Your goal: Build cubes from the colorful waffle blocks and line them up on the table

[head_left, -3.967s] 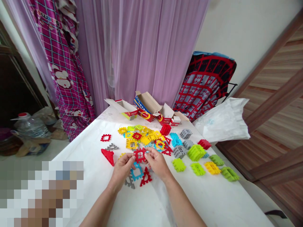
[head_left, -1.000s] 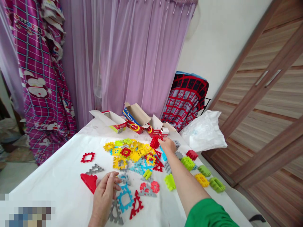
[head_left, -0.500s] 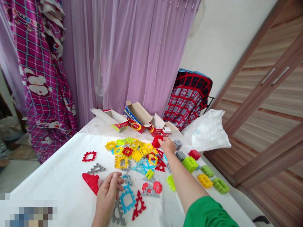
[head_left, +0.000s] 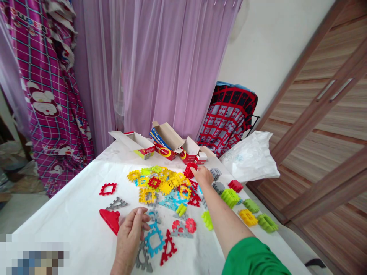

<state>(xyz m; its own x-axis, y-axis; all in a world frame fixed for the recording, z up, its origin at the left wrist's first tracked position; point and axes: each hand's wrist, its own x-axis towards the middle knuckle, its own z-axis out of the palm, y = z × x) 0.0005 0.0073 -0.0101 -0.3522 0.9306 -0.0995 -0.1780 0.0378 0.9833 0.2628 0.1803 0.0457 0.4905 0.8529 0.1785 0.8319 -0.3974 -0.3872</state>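
At the far side of the heap, my right hand [head_left: 203, 176] is closed on a red stack of toothed plastic building pieces [head_left: 190, 170]. My left hand [head_left: 132, 225] hovers low at the front, fingers loosely curled and a little apart, with nothing visible in them. Beside it lie a blue square frame piece [head_left: 155, 240], a grey triangle piece [head_left: 143, 259] partly covered by the blue one, and a red triangle piece [head_left: 168, 248]. To its left is a thick red triangular stack [head_left: 110, 220], near a grey triangle [head_left: 117, 204].
A mixed heap of mostly yellow pieces [head_left: 166, 183] fills the table's middle. Sorted stacks, such as a green one [head_left: 230, 197] and a yellow one [head_left: 248, 217], line the right side. Opened cartons [head_left: 166, 152] stand at the back; a white plastic bag [head_left: 249, 158] lies at the back right.
Almost nothing differs. My right hand and the red stack have shifted very slightly; my left hand stays where it was.
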